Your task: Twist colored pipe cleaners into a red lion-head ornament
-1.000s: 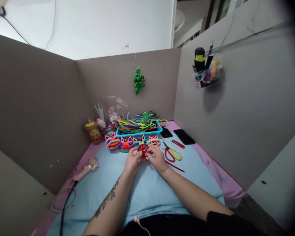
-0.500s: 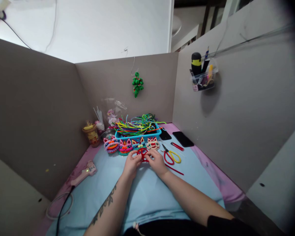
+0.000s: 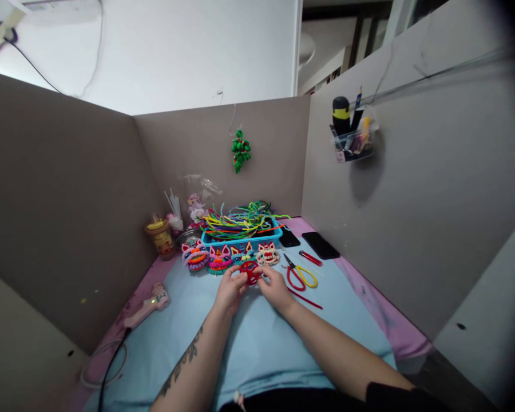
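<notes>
Left hand [image 3: 230, 289] and right hand [image 3: 276, 286] meet over light blue mat [image 3: 257, 343], fingertips of both pinching red pipe-cleaner ring [image 3: 251, 273] between them. Ring held just in front of blue basket [image 3: 240, 236], near row of pipe-cleaner faces [image 3: 220, 257]. Blue basket holds mixed coloured pipe cleaners [image 3: 238, 217]. Right of basket: scissors [image 3: 298, 274], loose red pipe cleaner [image 3: 305, 298], black phone [image 3: 320, 245]. Far left of basket, near mat edge: pink glue gun [image 3: 148, 304].
</notes>
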The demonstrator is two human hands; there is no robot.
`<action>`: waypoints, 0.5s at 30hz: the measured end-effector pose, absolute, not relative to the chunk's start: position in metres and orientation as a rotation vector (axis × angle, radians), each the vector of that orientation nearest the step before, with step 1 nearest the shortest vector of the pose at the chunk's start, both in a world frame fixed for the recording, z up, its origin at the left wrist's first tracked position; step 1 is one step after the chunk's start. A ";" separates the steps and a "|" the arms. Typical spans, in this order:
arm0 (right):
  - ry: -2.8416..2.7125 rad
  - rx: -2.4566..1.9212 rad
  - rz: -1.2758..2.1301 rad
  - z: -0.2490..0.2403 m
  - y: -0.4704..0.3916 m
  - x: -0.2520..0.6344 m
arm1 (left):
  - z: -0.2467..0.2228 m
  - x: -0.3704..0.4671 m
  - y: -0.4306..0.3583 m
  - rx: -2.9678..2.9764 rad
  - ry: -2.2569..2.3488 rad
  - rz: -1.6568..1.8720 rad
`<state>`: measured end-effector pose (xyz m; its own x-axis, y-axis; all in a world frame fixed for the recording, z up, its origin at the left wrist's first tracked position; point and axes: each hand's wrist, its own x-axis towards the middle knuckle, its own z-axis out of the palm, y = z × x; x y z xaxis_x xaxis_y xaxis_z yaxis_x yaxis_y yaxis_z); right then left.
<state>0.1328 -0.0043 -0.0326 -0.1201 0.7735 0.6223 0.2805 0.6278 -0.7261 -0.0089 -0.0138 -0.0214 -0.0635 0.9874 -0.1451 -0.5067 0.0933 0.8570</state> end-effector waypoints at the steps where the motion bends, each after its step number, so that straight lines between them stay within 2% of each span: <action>1: -1.704 -0.857 0.521 -0.033 -0.005 0.133 | -0.021 -0.009 -0.014 0.661 0.928 1.393; 15: -1.759 -0.809 0.376 -0.031 -0.005 0.132 | -0.018 -0.008 -0.016 0.587 0.933 1.404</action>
<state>0.1325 -0.0054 -0.0309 -0.1572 0.6842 0.7122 0.3332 0.7156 -0.6139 -0.0080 -0.0156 -0.0180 -0.0813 0.9770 -0.1973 -0.5605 0.1188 0.8196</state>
